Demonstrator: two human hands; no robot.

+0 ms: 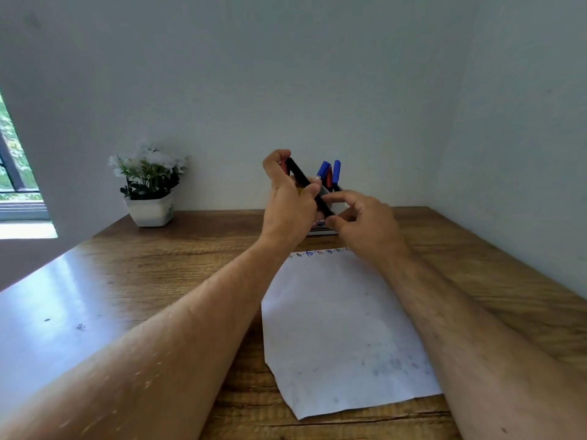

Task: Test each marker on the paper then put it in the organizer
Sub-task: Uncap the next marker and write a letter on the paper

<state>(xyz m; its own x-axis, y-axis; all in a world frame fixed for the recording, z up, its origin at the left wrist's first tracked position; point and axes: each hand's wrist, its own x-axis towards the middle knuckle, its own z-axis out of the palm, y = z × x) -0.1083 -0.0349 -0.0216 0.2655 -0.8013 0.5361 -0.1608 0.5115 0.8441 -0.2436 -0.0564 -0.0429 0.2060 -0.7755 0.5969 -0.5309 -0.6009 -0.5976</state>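
Wooden tabletop (165, 268) carries your scribbled paper (336, 328); at its far edge, your left hand (290, 201) and right hand (365, 222) both grip a black marker (305, 181) before the organizer (320, 228), label unreadable.

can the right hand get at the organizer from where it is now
Probably yes. The right hand hovers just in front of the organizer, nothing between them, but it and the left hand both grip a black marker, so it's busy.
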